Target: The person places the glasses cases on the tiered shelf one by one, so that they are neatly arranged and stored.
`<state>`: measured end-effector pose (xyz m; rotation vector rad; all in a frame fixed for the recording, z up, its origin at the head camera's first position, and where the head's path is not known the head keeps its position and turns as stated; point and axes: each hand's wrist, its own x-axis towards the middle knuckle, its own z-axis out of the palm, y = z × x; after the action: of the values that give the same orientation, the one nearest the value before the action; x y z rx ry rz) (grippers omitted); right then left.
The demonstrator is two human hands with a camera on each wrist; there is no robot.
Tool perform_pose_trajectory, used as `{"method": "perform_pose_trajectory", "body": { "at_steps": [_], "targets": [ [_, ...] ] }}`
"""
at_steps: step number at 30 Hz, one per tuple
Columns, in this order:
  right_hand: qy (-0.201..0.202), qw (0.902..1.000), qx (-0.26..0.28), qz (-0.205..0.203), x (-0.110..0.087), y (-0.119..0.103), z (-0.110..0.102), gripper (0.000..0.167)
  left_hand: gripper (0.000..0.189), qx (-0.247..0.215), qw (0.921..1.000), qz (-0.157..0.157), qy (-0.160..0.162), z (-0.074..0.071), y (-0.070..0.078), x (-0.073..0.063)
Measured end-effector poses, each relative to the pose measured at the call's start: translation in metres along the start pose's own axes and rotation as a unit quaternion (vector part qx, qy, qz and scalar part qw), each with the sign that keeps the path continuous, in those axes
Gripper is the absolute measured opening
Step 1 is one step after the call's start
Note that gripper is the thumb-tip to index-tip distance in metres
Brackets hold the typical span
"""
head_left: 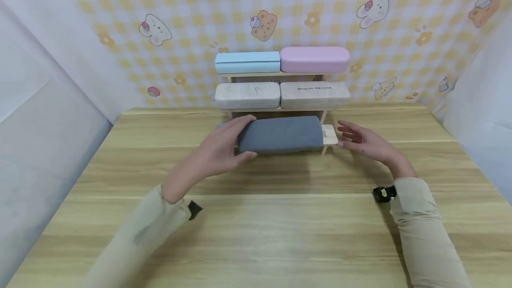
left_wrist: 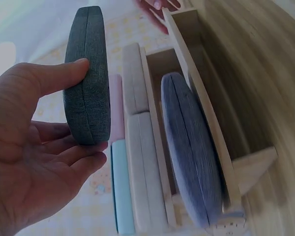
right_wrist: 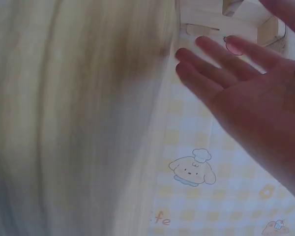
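My left hand (head_left: 218,150) holds a dark grey-green, fabric-covered glasses case (left_wrist: 91,108) by its left end, thumb on one side and fingers on the other. In the head view the case lies level in front of the bottom tier of a small wooden rack (head_left: 330,135). A blue-grey glasses case (left_wrist: 191,152) sits in that tier, mostly hidden behind the held case in the head view. My right hand (head_left: 372,146), fingers spread and loosely bent, is right beside the rack's right end and holds nothing.
On the top tier are a light blue case (head_left: 248,63) and a pink case (head_left: 314,59). The middle tier bears two pale cases, a whitish one (head_left: 248,96) and a beige one (head_left: 314,95) with lettering. Behind the wooden table (head_left: 256,234) hangs a yellow checked cloth (head_left: 224,8).
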<state>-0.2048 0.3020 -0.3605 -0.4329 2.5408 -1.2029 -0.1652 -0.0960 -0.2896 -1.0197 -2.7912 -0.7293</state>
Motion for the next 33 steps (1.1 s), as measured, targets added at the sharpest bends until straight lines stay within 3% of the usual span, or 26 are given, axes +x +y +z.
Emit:
{"method": "perform_pose_trajectory", "body": {
  "at_steps": [4,8,15,24,33],
  "targets": [
    [-0.004,0.9995,0.022,-0.022,-0.003,0.0,-0.001,0.077,0.072,-0.011,0.9996,0.016,-0.019,0.012,0.003,0.021],
    [-0.01,0.9991,0.033,-0.026,-0.006,-0.003,-0.006,0.078,0.073,-0.015,0.9992,0.002,-0.038,0.022,0.007,0.037],
    [-0.005,0.9932,0.109,-0.039,-0.018,-0.009,-0.017,0.077,0.074,0.0,0.9972,-0.006,-0.075,0.037,0.016,0.063],
    [0.0,0.9947,0.102,-0.018,-0.013,-0.016,-0.018,0.079,0.074,-0.009,0.9957,-0.021,-0.089,0.053,0.017,0.081],
    [0.031,0.9973,0.067,-0.005,-0.008,-0.01,-0.012,0.08,0.075,0.04,0.9937,-0.018,-0.103,0.057,0.013,0.089]
  ]
}}
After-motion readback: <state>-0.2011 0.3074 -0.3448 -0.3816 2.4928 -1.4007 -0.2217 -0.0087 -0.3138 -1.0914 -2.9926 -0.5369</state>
